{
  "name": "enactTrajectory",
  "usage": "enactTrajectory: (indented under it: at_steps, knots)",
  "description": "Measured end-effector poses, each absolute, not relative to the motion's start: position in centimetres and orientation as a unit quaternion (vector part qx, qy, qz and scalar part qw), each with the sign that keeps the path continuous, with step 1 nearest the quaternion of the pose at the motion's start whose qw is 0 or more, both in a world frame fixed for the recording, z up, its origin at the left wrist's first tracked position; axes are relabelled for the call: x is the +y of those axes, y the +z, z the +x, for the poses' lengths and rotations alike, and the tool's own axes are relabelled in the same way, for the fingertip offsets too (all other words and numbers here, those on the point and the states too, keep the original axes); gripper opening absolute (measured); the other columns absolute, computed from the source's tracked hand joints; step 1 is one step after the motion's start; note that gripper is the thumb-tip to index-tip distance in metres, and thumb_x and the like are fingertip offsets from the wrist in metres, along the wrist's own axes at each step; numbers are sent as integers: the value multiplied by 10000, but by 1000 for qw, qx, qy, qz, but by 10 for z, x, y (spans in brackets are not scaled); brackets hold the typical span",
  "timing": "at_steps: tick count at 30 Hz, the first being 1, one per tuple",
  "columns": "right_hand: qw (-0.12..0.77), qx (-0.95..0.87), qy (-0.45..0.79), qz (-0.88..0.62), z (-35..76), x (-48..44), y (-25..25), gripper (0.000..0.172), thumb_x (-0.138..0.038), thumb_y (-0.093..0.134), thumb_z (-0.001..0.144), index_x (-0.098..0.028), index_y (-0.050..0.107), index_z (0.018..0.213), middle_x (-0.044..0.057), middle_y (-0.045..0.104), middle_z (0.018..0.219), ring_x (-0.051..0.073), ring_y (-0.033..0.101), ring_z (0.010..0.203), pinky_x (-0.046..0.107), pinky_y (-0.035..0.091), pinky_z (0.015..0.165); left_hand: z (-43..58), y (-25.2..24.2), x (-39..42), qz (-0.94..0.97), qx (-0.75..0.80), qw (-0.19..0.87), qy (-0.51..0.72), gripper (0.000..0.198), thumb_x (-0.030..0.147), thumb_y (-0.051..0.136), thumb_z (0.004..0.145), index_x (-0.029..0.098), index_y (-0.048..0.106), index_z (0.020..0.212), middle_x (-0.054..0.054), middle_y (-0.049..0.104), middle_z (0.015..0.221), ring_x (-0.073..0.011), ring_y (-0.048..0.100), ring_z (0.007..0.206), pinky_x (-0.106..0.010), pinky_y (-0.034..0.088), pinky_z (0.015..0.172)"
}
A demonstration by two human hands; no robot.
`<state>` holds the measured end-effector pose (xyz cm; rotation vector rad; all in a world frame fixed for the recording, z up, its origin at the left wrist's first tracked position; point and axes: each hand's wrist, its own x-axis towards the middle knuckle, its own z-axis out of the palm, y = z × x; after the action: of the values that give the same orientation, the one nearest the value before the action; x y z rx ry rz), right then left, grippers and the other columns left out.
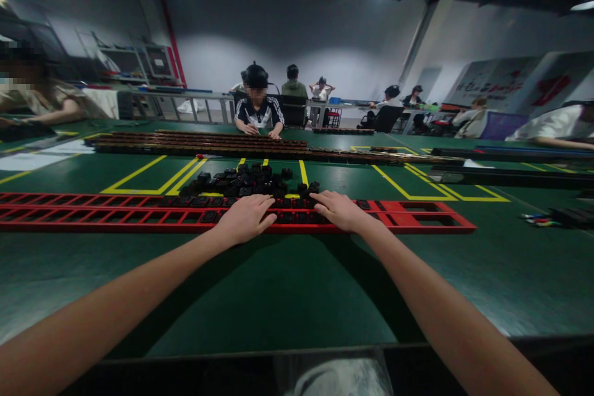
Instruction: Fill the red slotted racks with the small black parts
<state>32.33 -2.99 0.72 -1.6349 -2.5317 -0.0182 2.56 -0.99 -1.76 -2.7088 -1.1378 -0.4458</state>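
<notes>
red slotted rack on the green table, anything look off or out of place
Nothing stands out. The long red slotted rack lies straight; small black parts sit heaped just behind it, the left hand and right hand flat on it.

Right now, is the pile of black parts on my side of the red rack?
No, the black parts lie beyond the red rack, on its far side.

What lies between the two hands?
Head view: between the left hand and the right hand runs a short stretch of the red frame, its slots filled with black parts.
</notes>
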Motion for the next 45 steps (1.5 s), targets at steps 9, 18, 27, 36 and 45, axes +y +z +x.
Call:
enactTrajectory:
  at_steps: [9,18,27,36,45]
  knots:
    - [65,-878,51,-471,306,-20,10,534,-476,304,1039,-299,397,1535,68,339,1621,316,409,1424,538,310,1147,27,-16,-11,-906,-387,90,-147,528,462,396,1013,107,584,1357,-148,589,1408,-287,547,1299,-428,417,1109]
    - [89,-851,41,-516,299,-14,8,535,-495,334,1030,-226,527,1450,151,478,1447,291,625,1157,433,473,1020,27,-16,-11,-906,-388,85,-145,529,460,397,1011,107,578,1362,-145,589,1410,-289,549,1295,-432,418,1109]
    - [354,-780,5,-516,327,-1,4,244,-299,566,927,-184,686,1106,104,592,1095,223,617,992,406,513,948,25,-18,-10,-908,-383,80,-149,525,459,397,1009,121,577,1368,-144,577,1425,-289,534,1317,-444,416,1113]
    - [504,-617,112,-594,420,1,4,226,-341,679,734,-189,628,895,34,663,819,175,611,685,326,526,679,23,-17,-12,-908,-383,92,-141,542,450,359,1017,104,575,1375,-154,574,1429,-287,534,1324,-447,414,1123]
    - [355,-701,134,-604,422,-6,0,249,-286,574,845,-175,750,981,78,755,1049,228,676,978,367,508,947,23,-18,-11,-909,-377,93,-153,514,429,379,1010,112,588,1356,-150,588,1414,-280,544,1318,-428,407,1130]
